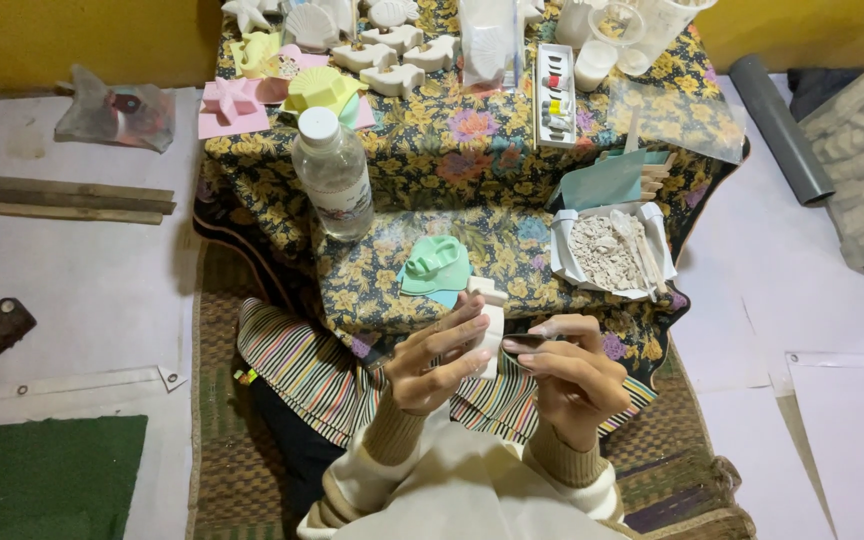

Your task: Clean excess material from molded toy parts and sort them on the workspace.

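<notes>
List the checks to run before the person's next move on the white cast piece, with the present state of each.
1. Left hand grips the white cast piece: ok.
2. Right hand holds a thin dark tool against the piece: ok.
3. Tool's tip: cannot tell, too small.
4. Green mold on the floral cloth lies apart from the hands: ok.
5. Clear bottle upright, capped: ok.
6. Tray of white scraps within reach beside the right hand: ok.

Small white plaster figure (491,325) — upright, above the lap, before the floral-clothed table (432,160).
</notes>
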